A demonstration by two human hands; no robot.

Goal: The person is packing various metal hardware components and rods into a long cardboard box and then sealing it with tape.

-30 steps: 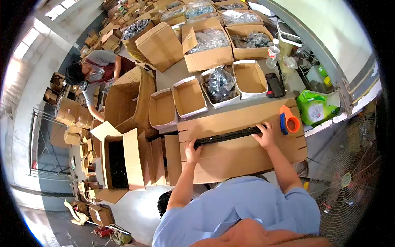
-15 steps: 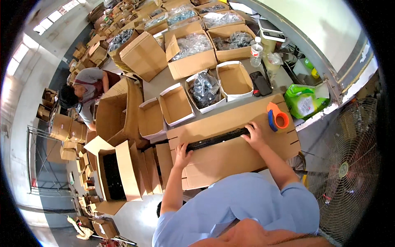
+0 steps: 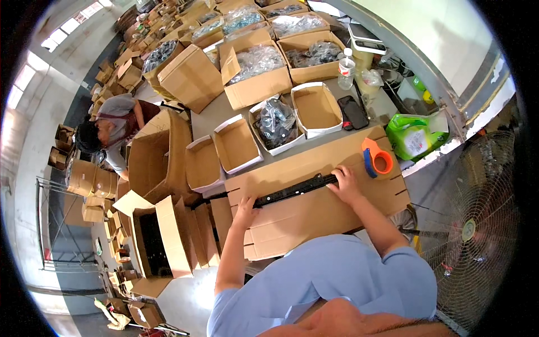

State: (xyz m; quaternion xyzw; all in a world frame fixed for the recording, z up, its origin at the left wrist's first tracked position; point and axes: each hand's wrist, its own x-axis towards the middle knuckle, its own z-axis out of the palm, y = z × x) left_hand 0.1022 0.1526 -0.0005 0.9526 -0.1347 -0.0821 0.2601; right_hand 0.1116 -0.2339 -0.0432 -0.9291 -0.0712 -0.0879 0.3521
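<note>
A long, narrow black bar (image 3: 296, 190) with small light spots lies across a flat piece of brown cardboard (image 3: 297, 230) in front of me. My left hand (image 3: 245, 212) grips its left end, fingers closed round it. At the other end my right hand (image 3: 345, 184) holds the bar between thumb and fingers. The bar's two tips are partly hidden by my fingers. An orange and blue tape dispenser (image 3: 377, 159) rests on the cardboard to the right of my right hand.
Shallow white-edged boxes (image 3: 238, 143) line the table beyond the cardboard, one holding a plastic-wrapped black bundle (image 3: 275, 122). A phone (image 3: 353, 112), a bottle (image 3: 346, 70) and a green bag (image 3: 416, 137) are at right, above a fan (image 3: 469, 230). Left stand open cartons (image 3: 174, 233) and a person (image 3: 115, 129).
The black bar has been turned in my hands, so a different face with light spots now shows. Both hands remain at its ends. The person at left has leaned slightly.
</note>
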